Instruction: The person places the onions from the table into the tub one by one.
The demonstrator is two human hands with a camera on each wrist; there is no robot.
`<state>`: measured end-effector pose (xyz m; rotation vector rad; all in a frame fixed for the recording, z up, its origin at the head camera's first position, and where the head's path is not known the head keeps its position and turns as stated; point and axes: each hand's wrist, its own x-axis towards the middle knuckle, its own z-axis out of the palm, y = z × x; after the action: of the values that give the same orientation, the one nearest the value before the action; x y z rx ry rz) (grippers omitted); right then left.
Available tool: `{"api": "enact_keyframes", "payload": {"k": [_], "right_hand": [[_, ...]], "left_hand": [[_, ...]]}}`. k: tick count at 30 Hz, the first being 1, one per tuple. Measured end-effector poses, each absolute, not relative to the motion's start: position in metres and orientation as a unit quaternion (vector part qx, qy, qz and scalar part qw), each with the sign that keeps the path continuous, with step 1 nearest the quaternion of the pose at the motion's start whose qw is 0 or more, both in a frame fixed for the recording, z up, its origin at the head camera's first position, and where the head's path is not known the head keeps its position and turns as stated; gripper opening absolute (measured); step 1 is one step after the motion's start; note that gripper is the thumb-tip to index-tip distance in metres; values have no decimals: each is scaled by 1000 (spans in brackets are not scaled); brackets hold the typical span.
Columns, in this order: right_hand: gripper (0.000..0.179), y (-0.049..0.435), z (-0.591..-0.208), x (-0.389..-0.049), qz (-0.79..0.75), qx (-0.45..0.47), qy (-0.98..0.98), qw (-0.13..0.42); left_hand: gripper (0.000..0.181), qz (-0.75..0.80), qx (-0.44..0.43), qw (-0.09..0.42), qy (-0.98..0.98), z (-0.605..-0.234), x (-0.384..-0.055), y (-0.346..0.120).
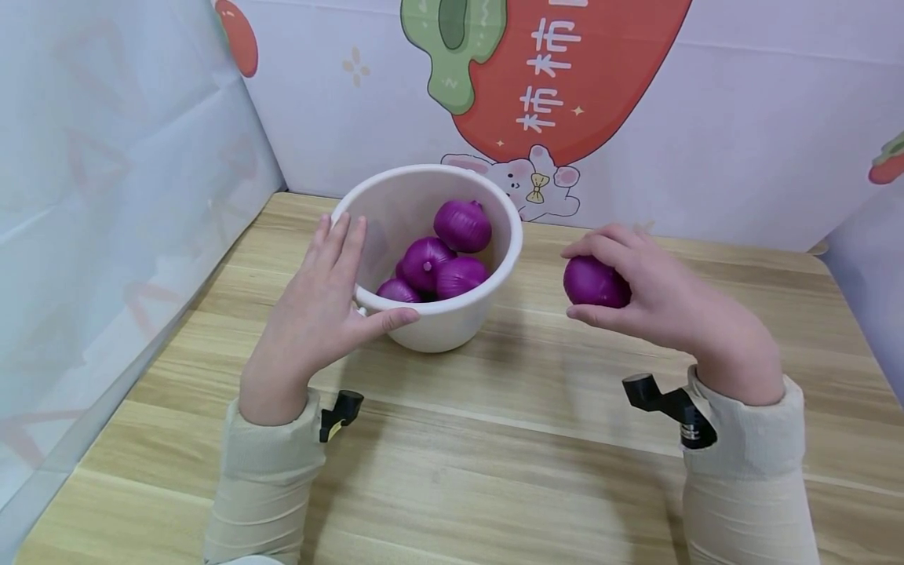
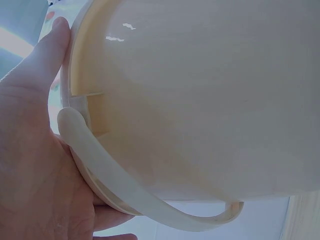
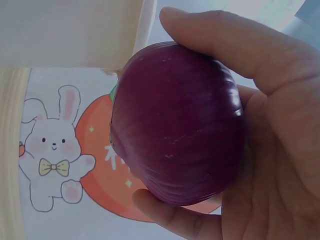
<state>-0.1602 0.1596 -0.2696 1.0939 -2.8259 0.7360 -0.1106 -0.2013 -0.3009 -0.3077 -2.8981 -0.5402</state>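
Note:
A white bucket [image 1: 441, 333] stands slightly tilted on the table, with several purple onions [image 1: 462, 226] inside. My left hand [image 1: 311, 306] rests against the bucket's left rim, its fingers and thumb spread nearly straight along the edge. The left wrist view shows the bucket's smooth outer wall [image 2: 200, 100] and its white handle [image 2: 125, 185] hanging beside that palm. To the right of the bucket, my right hand [image 1: 653, 290] holds another purple onion [image 1: 595, 282] over the table, fingers on top and thumb below. Up close, the right wrist view shows this onion [image 3: 177, 125] cupped between thumb and fingers.
A wood-grain table [image 1: 494, 471] lies beneath both hands. Behind it rises a printed backdrop [image 1: 763, 141] with a rabbit and a red fruit, and a pale sheet [image 1: 120, 196] borders the left side. A white rounded edge [image 1: 253, 560] shows at the bottom, by the left sleeve.

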Motion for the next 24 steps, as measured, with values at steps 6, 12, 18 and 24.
{"api": "enact_keyframes", "payload": {"k": [6,12,18,24], "right_hand": [[51,154,-261,-161,241,364,-899,21],[51,144,-251,-161,240,375,-895,33],[52,135,-244,-160,239,386,-890,34],[52,127,-241,-162,241,413,-877,44]], "left_hand": [[114,-184,-102,87,-974,-301,-111,-201],[114,-184,-102,88,-974,-301,-111,-202],[114,-184,-108,95,-972,-301,-110,-202],[114,-185,-109,96,-972,-302,-111,-202]]}}
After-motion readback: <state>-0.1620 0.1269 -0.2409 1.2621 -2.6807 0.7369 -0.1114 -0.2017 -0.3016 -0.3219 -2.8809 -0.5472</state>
